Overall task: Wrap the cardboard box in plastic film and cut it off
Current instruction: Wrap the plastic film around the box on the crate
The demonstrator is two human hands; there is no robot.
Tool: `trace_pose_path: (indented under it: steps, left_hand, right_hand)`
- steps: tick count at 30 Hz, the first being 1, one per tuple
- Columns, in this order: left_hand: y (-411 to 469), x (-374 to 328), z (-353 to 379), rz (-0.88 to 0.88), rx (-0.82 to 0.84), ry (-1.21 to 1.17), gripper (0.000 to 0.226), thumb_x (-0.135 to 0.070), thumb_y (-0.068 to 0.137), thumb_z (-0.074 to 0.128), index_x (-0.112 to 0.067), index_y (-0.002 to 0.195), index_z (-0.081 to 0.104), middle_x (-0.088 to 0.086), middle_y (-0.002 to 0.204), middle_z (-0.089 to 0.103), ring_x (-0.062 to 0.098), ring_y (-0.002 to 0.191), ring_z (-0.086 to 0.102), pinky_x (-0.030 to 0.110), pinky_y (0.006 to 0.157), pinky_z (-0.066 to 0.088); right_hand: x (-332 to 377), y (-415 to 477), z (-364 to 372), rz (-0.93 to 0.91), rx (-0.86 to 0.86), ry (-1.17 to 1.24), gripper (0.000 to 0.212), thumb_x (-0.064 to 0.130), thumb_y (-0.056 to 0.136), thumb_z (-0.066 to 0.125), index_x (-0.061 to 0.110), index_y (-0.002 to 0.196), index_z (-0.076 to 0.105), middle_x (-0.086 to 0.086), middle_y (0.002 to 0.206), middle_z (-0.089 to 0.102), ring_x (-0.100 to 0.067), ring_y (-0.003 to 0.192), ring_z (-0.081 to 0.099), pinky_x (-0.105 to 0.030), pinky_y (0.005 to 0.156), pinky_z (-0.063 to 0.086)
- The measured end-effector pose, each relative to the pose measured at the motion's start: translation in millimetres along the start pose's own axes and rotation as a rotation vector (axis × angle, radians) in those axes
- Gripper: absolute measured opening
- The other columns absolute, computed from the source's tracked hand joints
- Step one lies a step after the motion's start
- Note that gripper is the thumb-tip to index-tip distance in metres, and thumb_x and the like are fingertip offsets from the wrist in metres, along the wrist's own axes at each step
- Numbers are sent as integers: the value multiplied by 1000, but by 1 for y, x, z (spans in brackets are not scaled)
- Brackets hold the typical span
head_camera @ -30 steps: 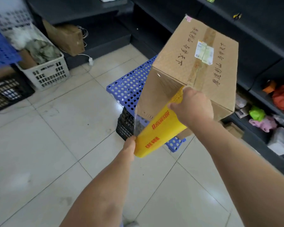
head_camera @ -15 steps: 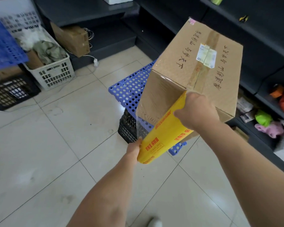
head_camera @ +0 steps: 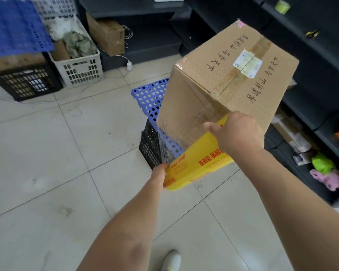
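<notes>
Head cam looks down at a cardboard box (head_camera: 223, 90) tipped up on one corner/edge over a blue perforated panel (head_camera: 147, 102) that sits on a black crate (head_camera: 149, 147), tiled floor all around. Box is tilted, taped face w/ the shipping label (head_camera: 247, 63) turned up and away to the right, its long axis running roughly from lower left to upper right. Right hand (head_camera: 237, 133) is closed over the top end of a yellow film dispenser box (head_camera: 196, 163), thumb out to the side, pressing it near the box's lower edge. Left hand (head_camera: 159, 173) grips the dispenser's lower end, fingers wrapped behind it so can't see them properly. Dispenser's long axis slopes from lower left up to the right, approx parallel to the box edge. Clear plastic film (head_camera: 164, 147) stretches from the dispenser up onto the box's near side, bunched a bit at the left. IMO the box is stiff but prob light, given how it balances tilted. Film is thin, clingy, tears easily, so best held by the dispenser ends w/ even tension.
</notes>
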State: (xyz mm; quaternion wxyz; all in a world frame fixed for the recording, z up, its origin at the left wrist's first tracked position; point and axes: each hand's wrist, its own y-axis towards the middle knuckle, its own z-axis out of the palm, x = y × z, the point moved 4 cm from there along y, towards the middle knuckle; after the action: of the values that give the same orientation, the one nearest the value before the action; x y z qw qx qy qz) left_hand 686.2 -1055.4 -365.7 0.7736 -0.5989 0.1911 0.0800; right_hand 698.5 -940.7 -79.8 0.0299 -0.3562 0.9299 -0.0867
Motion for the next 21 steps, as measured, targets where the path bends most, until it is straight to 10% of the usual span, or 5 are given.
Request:
trace_pose_path:
  steps: [5,11,17,21]
  left_hand:
    - [57,38,9,50,-107,-54,86,-53,57,68,-15,131,45,9,122,57,29,106,58,45,89,53]
    - [-10,47,21,34,-94,-108,15,-29,95,45,-15,95,52,8,93,54,23,86,52,34,82,47]
    - [-1,62,22,23,-109,-143,54,-36,79,66,-16,126,49,7,121,58,27,101,57,32,64,49]
    - [5,63,32,35,-100,-65,62,-45,77,65,-14,128,49,8,120,58,28,105,56,40,87,50]
  right_hand:
    - [-23,-7,-5,-160,60,-2,21,16,85,57,10,77,39,-2,66,32,-28,77,44,-30,51,31]
    - [-28,-10,-8,-270,-52,-70,46,39,93,55,-2,116,51,-17,98,61,-36,94,60,-34,63,38]
    - [-41,-12,-2,-263,51,-87,37,37,88,62,4,102,51,-10,85,56,-33,86,55,-32,59,36]
    - [-49,-15,-8,-242,114,-123,24,15,85,57,7,71,39,-5,64,34,-30,73,45,-28,50,31]
